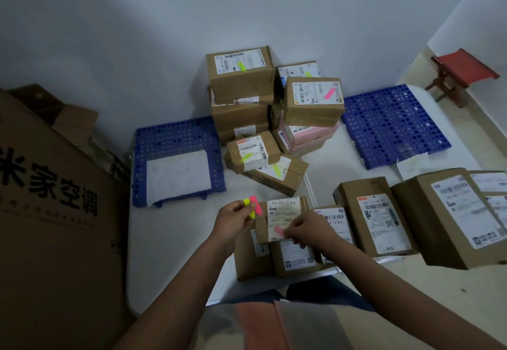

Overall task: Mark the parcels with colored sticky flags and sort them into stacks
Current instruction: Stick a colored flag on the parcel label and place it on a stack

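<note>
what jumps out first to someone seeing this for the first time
Low in the middle, the right hand presses a pink flag onto a small parcel, while the left hand holds a pad of yellow and pink flags. Behind them, flagged parcels are stacked against the wall, between two blue perforated mats.

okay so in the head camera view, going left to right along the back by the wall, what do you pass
Big printed carton → left blue perforated mat with a white sheet on it → stacks of flagged parcels → right blue perforated mat → small red stool.
</note>
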